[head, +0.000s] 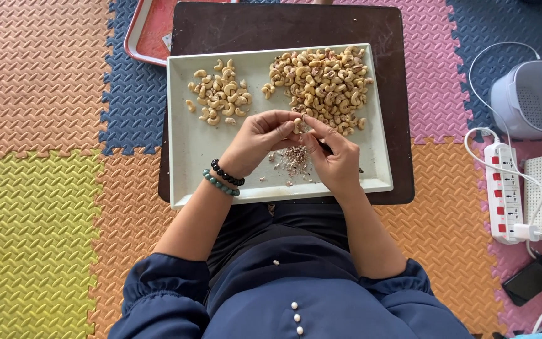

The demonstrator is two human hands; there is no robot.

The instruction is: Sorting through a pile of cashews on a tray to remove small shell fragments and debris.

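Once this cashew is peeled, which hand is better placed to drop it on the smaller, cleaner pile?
Probably the left hand: it pinches the cashew and sits nearer the smaller pile. The right hand lies below the larger pile.

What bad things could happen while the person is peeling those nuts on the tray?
The cashew pinched between the left hand and right hand is small, so it might slip or snap. Its skin flakes lie loose near the tray front edge and could scatter onto the lap. The peeled pile and unpeeled pile sit fairly close, so nuts could get mixed.
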